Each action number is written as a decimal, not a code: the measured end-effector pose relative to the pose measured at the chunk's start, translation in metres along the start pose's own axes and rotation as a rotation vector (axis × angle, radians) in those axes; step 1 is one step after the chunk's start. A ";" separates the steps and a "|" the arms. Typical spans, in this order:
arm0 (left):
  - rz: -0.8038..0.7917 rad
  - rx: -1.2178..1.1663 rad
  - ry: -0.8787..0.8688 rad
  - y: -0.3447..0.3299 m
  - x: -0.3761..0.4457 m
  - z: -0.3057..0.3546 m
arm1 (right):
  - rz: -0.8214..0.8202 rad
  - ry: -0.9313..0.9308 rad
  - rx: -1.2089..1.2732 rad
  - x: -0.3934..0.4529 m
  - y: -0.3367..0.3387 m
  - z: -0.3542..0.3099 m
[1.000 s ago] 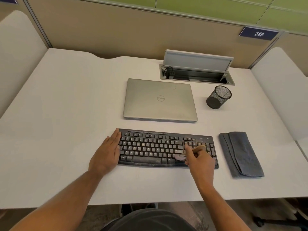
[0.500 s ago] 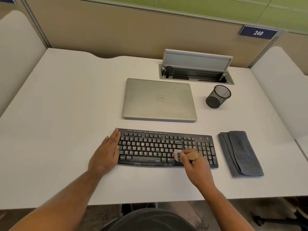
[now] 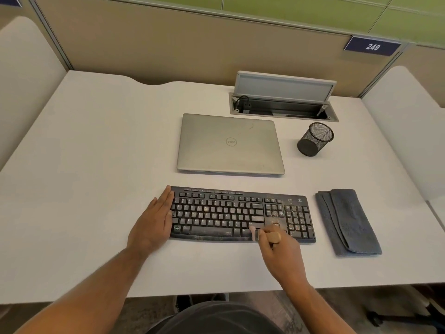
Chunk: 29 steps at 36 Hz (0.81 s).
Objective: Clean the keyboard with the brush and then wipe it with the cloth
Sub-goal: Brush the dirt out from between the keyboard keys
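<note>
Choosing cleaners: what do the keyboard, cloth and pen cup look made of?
Keyboard: likely matte black plastic, speckled with dust. Cloth: soft grey napped fabric, perhaps microfibre, folded. Pen cup: black see-through mesh, probably metal.

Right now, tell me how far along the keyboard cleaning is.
Done: nothing looks finished; specks still dot the keyboard, thickest on the right-hand keys. In hand: the brushing. The right hand holds the brush at the bottom row, right of the space bar, while the left hand lies flat at the keyboard's left end. Left: the wipe; the cloth lies folded to the right, untouched.
</note>
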State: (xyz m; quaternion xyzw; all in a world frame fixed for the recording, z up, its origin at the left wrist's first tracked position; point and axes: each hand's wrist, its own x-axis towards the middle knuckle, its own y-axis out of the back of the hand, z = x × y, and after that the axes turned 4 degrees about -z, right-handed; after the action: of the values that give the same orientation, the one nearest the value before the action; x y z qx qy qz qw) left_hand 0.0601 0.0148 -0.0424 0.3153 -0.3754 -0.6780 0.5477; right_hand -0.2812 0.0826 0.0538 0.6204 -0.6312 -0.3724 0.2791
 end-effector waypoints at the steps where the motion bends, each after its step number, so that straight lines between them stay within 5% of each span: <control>1: 0.001 0.001 -0.001 0.000 0.000 0.000 | -0.015 -0.002 -0.016 -0.002 -0.001 0.000; 5: 0.004 -0.005 0.004 0.000 0.000 -0.001 | -0.059 -0.020 0.002 -0.006 -0.001 0.003; 12: 0.000 0.002 0.014 -0.002 -0.001 -0.003 | 0.200 -0.114 0.136 0.009 0.018 0.009; 19: -0.004 -0.004 0.032 0.000 -0.002 0.001 | 0.047 -0.185 0.121 0.034 0.028 0.012; 29: -0.012 -0.006 0.045 0.003 -0.003 0.005 | 0.066 -0.144 0.053 -0.030 0.001 0.023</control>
State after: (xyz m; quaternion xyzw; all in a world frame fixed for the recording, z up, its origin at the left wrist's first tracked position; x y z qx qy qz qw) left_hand 0.0585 0.0182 -0.0371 0.3311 -0.3591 -0.6750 0.5530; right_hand -0.2980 0.1156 0.0447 0.5782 -0.6795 -0.3896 0.2285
